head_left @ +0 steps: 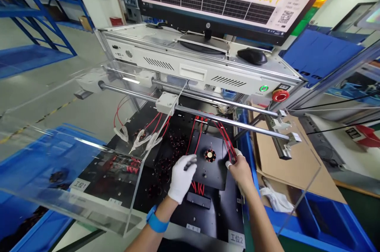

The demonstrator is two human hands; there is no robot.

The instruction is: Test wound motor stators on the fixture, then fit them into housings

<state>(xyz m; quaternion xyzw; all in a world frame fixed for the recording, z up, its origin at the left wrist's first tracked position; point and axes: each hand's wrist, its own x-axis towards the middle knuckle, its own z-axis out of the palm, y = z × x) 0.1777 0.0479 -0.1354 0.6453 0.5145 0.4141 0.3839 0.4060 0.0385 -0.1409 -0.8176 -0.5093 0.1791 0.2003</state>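
My left hand (183, 176), in a white glove, is curled beside a small round motor stator (210, 155) with copper windings. Two red wires run down to its fingertips; the wire ends are hidden there. Bare but for white finger covers, my right hand (240, 169) pinches a bundle of red wires (226, 138) at the right edge of the black plate (215, 178). The stator lies on this plate, between my hands. Below, more red wires (198, 188) enter a black block (198, 200).
Several loose stators (164, 165) lie left of the plate. White clips (141, 139) on red wires rest farther left. A clear acrylic cover (74, 141) and metal rails (208, 115) stand over the bench. A red stop button (280, 95), monitor (208, 18) and blue bin (332, 220) surround it.
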